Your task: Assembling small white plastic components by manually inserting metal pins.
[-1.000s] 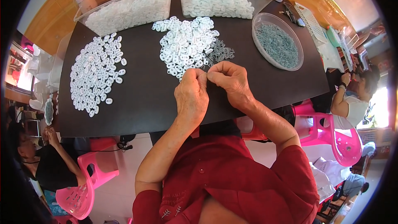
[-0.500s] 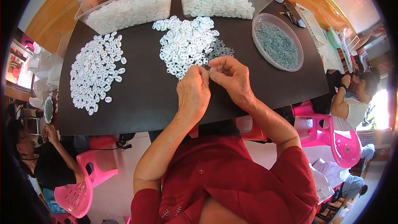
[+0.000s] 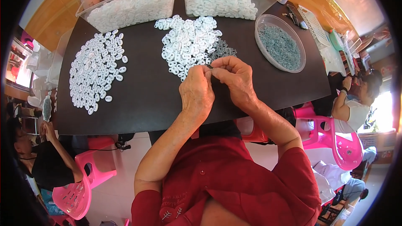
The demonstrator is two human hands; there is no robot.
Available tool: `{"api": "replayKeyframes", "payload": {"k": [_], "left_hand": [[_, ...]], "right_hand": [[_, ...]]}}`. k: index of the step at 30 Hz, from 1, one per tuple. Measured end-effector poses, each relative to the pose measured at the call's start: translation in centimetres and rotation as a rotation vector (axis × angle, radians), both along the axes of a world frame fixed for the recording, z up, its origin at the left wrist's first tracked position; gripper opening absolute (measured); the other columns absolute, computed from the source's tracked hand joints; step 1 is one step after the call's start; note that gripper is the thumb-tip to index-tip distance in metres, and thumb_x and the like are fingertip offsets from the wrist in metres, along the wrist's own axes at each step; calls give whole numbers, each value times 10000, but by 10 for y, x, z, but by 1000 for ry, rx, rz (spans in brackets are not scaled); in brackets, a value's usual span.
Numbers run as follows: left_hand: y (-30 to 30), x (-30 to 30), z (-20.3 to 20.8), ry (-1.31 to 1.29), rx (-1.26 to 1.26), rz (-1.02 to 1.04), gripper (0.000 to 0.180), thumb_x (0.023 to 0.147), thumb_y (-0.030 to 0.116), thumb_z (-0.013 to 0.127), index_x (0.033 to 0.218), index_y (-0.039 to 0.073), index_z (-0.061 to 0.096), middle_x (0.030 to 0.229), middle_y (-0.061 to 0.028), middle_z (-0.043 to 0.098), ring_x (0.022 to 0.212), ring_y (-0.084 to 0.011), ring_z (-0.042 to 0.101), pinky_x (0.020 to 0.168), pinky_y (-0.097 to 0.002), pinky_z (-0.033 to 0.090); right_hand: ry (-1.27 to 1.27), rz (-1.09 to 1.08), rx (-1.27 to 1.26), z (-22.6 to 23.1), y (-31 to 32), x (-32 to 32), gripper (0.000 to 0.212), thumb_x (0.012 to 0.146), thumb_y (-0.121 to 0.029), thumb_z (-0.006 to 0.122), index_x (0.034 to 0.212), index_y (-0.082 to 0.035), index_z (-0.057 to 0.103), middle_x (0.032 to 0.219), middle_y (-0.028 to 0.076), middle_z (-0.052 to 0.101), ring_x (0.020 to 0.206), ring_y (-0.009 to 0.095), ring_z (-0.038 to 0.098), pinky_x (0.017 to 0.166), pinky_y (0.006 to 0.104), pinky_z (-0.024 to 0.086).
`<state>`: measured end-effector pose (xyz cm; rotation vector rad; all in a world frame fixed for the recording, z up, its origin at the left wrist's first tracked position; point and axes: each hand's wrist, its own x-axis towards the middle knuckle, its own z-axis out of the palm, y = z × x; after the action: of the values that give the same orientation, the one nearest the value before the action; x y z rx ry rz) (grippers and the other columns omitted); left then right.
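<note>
My left hand (image 3: 197,88) and my right hand (image 3: 235,79) meet fingertip to fingertip over the near edge of the middle pile. Both are closed in a pinch; what sits between the fingers is too small and covered to make out. Just beyond them lies a heap of small white oval plastic pieces with holes (image 3: 188,42). Against its right side is a little pile of grey-green pins (image 3: 224,50). A round clear tray (image 3: 302,60) to the right holds many more such pins.
On the left of the dark table (image 3: 140,96) spreads another group of white oval pieces (image 3: 90,73). Two clear bins (image 3: 125,10) (image 3: 226,2) full of white pieces stand along the back. Keys (image 3: 293,16) lie at the back right. Co-workers sit on either side by pink chairs (image 3: 86,184).
My hands stay together in nearly the same place, with only slight shifts of the fingers. The whole view has moved a little.
</note>
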<state>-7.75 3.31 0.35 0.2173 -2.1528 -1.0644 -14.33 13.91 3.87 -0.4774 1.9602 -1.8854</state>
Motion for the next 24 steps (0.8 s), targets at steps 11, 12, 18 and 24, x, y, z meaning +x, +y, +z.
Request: {"api": "replayKeyframes", "payload": {"k": [11, 12, 18, 24], "left_hand": [[-16, -1, 19, -325, 663, -183, 162, 888, 130, 534, 800, -5, 553, 625, -109, 574, 528, -204, 552, 505, -320, 440], [-17, -1, 22, -414, 876, -233, 170, 890, 128, 525, 791, -6, 556, 605, -89, 563, 518, -170, 537, 508, -304, 432], [-10, 2, 15, -249, 571, -206, 172, 893, 124, 526, 787, -12, 536, 613, -99, 568, 506, -190, 539, 503, -309, 428], [1, 2, 4, 58, -51, -23, 91, 844, 67, 589, 824, 23, 511, 708, -123, 544, 605, -304, 570, 524, -380, 448]], "right_hand": [[567, 63, 118, -17, 5, 1, 107, 818, -13, 621, 925, 1, 615, 804, 38, 604, 730, 95, 561, 657, 230, 456], [688, 86, 145, -18, 6, -2, 108, 803, 5, 627, 910, -3, 615, 785, 48, 593, 719, 121, 566, 644, 246, 455], [1109, 11, 202, -16, 4, -4, 132, 734, 43, 628, 853, -9, 604, 743, 85, 562, 674, 253, 527, 593, 334, 432], [965, 34, 191, -18, 9, -4, 51, 796, 12, 590, 845, 4, 602, 735, 67, 577, 642, 192, 526, 599, 309, 437]]}}
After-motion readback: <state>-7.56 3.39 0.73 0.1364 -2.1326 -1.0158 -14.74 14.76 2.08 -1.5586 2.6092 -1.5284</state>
